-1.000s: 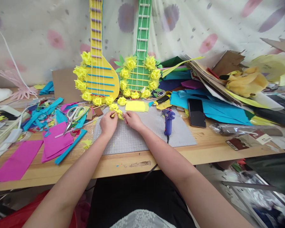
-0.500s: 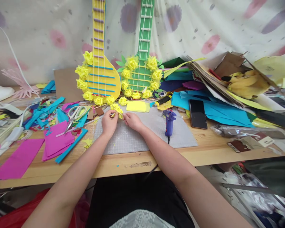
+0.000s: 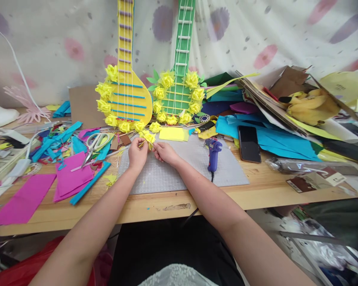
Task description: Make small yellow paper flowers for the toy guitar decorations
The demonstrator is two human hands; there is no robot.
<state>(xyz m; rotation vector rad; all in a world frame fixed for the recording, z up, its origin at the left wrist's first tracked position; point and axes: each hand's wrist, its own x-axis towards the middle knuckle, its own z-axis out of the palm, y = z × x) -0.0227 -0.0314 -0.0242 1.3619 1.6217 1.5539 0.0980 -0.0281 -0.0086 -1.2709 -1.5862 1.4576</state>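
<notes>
A yellow paper flower is held between my two hands over the left part of the grey cutting mat. My left hand is closed on its left side, and what looks like a thin stick shows at the fingertips. Pinching the flower's lower right edge is my right hand. Just behind lie another yellow flower and a stack of yellow paper. A purple glue gun stands on the mat to the right.
A yellow paper instrument and a green one, both trimmed with yellow flowers, lean at the back. Scissors and magenta paper lie left among scraps. A phone rests on blue paper at right.
The flower has turned a little between my fingers, its petals now facing more upward. My right fingers have shifted slightly left along its edge. The view has moved very slightly.
</notes>
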